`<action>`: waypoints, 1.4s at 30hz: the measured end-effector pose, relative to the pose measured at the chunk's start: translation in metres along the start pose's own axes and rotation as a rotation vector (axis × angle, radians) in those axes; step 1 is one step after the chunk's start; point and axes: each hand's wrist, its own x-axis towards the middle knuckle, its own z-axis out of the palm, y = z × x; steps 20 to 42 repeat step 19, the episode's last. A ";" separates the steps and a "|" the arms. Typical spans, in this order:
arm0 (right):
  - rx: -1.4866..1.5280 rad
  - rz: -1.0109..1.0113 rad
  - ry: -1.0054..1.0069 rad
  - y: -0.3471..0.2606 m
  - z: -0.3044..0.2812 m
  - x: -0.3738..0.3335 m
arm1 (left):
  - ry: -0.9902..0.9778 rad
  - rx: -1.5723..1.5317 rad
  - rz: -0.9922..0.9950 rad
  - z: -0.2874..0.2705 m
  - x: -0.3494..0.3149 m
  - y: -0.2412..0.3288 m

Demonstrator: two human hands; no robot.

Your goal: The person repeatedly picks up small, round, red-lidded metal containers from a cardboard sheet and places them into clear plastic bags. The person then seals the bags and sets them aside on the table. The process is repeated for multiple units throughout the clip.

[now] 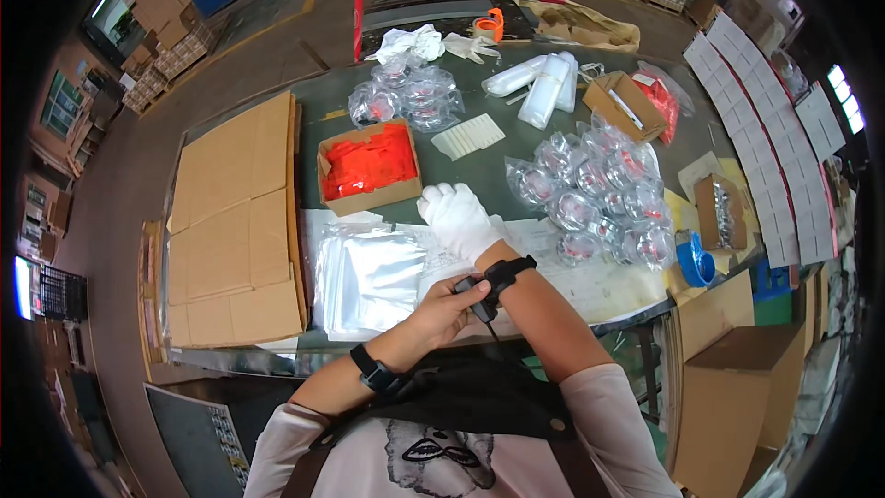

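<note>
My left hand (444,312), bare, pinches a small black device (479,302) with a cable against my right wrist. A black strap (508,271) circles that wrist. My right hand (459,223) wears a white glove and rests on the printed sheets (544,263), its fingers slightly bent and holding nothing. Left of it lies a stack of clear and silvery plastic bags (364,277). Just beyond stands a cardboard box (355,203) full of red packets (371,162). To the right are several round clear items (590,184) in plastic wrapping.
Flat cardboard (235,221) covers the table's left side. Farther back are more wrapped round items (406,97), plastic bag rolls (544,88) and an orange tape dispenser (490,28). A blue tape roll (694,258) and a box of small metal parts (721,212) stand right.
</note>
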 end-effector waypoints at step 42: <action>0.196 0.480 -0.314 -0.009 0.000 -0.047 | 0.015 0.094 -0.097 -0.005 0.002 -0.013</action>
